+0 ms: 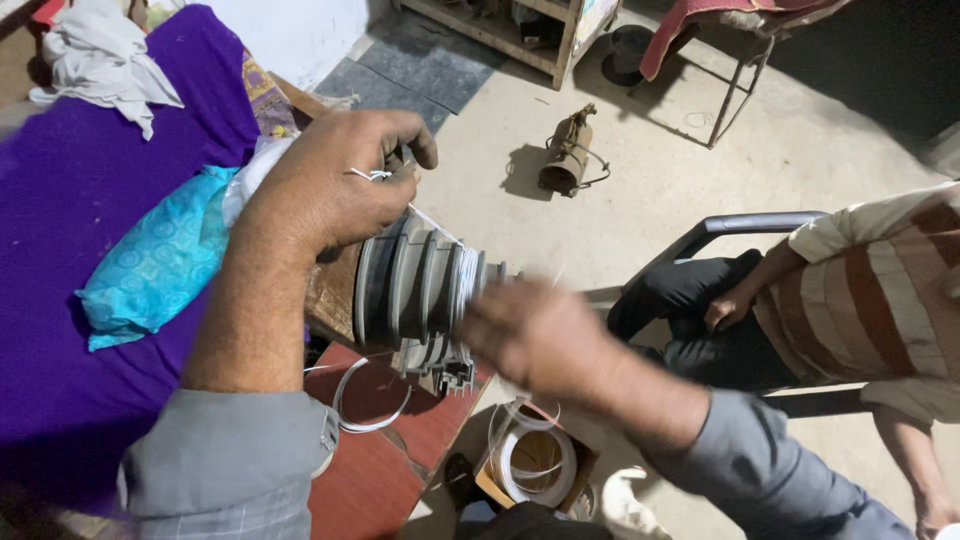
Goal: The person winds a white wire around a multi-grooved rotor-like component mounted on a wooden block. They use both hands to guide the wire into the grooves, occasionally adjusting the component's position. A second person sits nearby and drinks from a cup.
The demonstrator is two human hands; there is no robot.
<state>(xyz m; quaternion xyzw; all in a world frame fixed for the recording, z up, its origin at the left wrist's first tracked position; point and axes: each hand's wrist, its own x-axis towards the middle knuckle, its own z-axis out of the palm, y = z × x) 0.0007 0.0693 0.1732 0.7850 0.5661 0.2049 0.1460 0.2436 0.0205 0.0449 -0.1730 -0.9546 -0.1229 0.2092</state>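
1. Gripping the near end of a grey ribbed winding former (425,285) is my left hand (325,190), its fingers curled tight over the top, with a strand of white wire (370,175) pinched under the thumb.
2. My right hand (540,335) sits at the far end of the former, touching it; it is blurred, so I cannot tell whether its fingers are closed on anything.
3. The former lies on its side between my two hands, above the edge of a red board (375,470).
4. It is a stepped plastic piece with round ridges, and white wire is wound in one groove close to my right hand.
5. A loose loop of white wire (372,400) hangs below, and a coil of it (535,455) lies in a small box near the floor.
6. To my left a purple cloth (80,200) carries a turquoise patterned pillow (160,260).
7. The floor (640,170) is bare concrete, with a small brown motor coil (567,155) on it.
8. Another person in a striped shirt (880,300) sits on a chair at my right.
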